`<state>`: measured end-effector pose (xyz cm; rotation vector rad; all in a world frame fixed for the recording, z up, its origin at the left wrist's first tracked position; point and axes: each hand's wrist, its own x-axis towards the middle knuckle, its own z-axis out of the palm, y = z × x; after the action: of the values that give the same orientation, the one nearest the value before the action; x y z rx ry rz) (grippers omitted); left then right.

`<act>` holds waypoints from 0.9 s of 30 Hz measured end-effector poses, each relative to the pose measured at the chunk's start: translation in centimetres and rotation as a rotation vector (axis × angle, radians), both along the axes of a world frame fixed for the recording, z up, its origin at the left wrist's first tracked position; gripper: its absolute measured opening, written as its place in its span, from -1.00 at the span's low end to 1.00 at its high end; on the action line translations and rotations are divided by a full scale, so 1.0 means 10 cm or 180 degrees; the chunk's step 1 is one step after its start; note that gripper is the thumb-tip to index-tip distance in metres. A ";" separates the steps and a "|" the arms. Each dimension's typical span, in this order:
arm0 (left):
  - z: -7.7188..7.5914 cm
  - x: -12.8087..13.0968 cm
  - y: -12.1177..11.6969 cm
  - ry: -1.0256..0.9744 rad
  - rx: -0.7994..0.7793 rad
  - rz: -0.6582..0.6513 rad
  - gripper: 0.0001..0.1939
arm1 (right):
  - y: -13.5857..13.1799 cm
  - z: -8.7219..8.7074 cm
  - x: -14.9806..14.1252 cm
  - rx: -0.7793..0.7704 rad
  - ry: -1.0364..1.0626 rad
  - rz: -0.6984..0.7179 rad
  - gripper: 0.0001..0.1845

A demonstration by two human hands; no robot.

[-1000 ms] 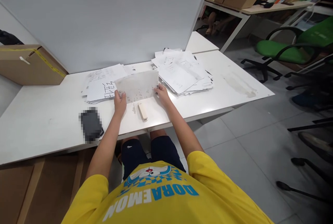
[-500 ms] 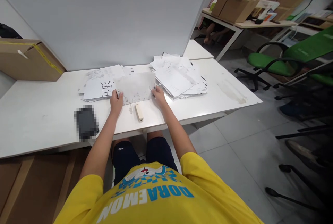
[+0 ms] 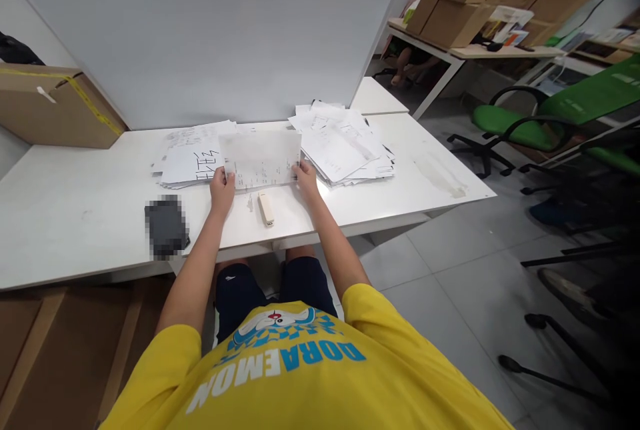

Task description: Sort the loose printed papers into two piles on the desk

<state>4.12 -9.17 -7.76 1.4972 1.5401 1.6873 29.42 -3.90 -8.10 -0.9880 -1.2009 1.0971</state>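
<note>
My left hand grips the left edge of some white paper, its fingers closed. At the opposite edge, my right hand is closed on the same paper. The paper is held raised, tilted up from the table, with faint print along its lower part; whether it is one sheet or a few I cannot tell. Just in front of it lies a cream-coloured stapler, touched by neither hand. A paper stack with large handwritten strokes is beside my left hand. Beyond my right hand spreads a bigger, untidy paper pile.
On the white table, a pixelated dark object lies near the front edge. A cardboard box stands at the back left, next to a tall grey-white panel. Green chairs and a desk with boxes are to the right.
The held paper stands slightly more upright, and its lower edge shows a little higher. Both hands keep hold of its sides. The whole view has shifted slightly.
</note>
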 end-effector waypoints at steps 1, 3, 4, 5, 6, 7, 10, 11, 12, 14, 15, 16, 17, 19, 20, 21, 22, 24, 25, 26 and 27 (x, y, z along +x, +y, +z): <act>0.01 0.01 -0.04 -0.0001 0.0039 -0.0029 -0.75 | -0.05 0.01 0.03 0.0076 0.0006 -0.0130 -0.77; 0.02 0.05 -0.14 0.0104 0.0062 -0.0133 -0.70 | -0.18 0.01 0.12 0.0175 0.0072 -0.0407 -0.78; 0.02 0.07 -0.19 0.0228 0.0049 -0.0200 -0.67 | -0.26 0.00 0.16 0.0169 0.0126 -0.0504 -0.79; 0.02 0.08 -0.23 0.0370 0.0038 -0.0281 -0.65 | -0.33 -0.01 0.21 0.0131 0.0202 -0.0575 -0.80; 0.02 0.10 -0.27 0.0495 0.0049 -0.0370 -0.62 | -0.40 -0.02 0.25 0.0086 0.0312 -0.0628 -0.81; 0.03 0.11 -0.29 0.0575 0.0080 -0.0472 -0.58 | -0.46 -0.03 0.28 0.0038 0.0456 -0.0662 -0.80; 0.06 0.14 -0.32 0.0530 0.0105 -0.0800 -0.45 | -0.61 -0.02 0.39 -0.0127 0.0985 -0.0688 -0.72; 0.08 0.15 -0.32 0.0529 0.0044 -0.0866 -0.43 | -0.67 -0.01 0.43 -0.0211 0.1121 -0.0658 -0.69; 0.10 0.15 -0.33 0.0599 -0.0045 -0.0923 -0.43 | -0.74 0.00 0.49 -0.0315 0.1202 -0.0603 -0.67; 0.14 0.16 -0.34 0.0943 -0.0222 -0.1069 -0.44 | -0.94 0.02 0.63 -0.0572 0.1204 -0.0440 -0.64; 0.16 0.16 -0.35 0.1175 -0.0283 -0.1182 -0.44 | -1.06 0.02 0.72 -0.0723 0.1145 -0.0345 -0.62; 0.18 0.17 -0.35 0.1415 -0.0327 -0.1319 -0.42 | -1.18 0.02 0.82 -0.0879 0.1054 -0.0272 -0.61; 0.19 0.18 -0.36 0.1651 -0.0360 -0.1469 -0.40 | -1.31 0.01 0.92 -0.1043 0.0936 -0.0206 -0.60; 0.22 0.22 -0.35 0.2082 -0.0410 -0.1740 -0.36 | -1.56 -0.02 1.11 -0.1364 0.0642 -0.0115 -0.58; 0.22 0.24 -0.34 0.2267 -0.0439 -0.1844 -0.34 | -1.67 -0.04 1.19 -0.1501 0.0504 -0.0103 -0.57; 0.22 0.26 -0.33 0.2416 -0.0471 -0.1921 -0.33 | -1.76 -0.06 1.27 -0.1615 0.0388 -0.0121 -0.56; 0.22 0.27 -0.32 0.2518 -0.0508 -0.1967 -0.34 | -1.84 -0.08 1.33 -0.1702 0.0303 -0.0161 -0.55; 0.22 0.30 -0.31 0.2585 -0.0583 -0.1984 -0.36 | -1.95 -0.12 1.42 -0.1812 0.0223 -0.0297 -0.53; 0.22 0.31 -0.31 0.2575 -0.0611 -0.1977 -0.38 | -1.99 -0.14 1.44 -0.1847 0.0202 -0.0365 -0.53; 0.22 0.31 -0.32 0.2553 -0.0632 -0.1975 -0.39 | -2.02 -0.15 1.46 -0.1871 0.0180 -0.0417 -0.53; 0.22 0.32 -0.32 0.2526 -0.0645 -0.1976 -0.40 | -2.03 -0.16 1.47 -0.1880 0.0156 -0.0460 -0.53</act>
<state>7.28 -12.41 -5.60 2.3518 1.2788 0.5847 44.07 -24.21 -9.74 -1.4593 -0.7567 1.3833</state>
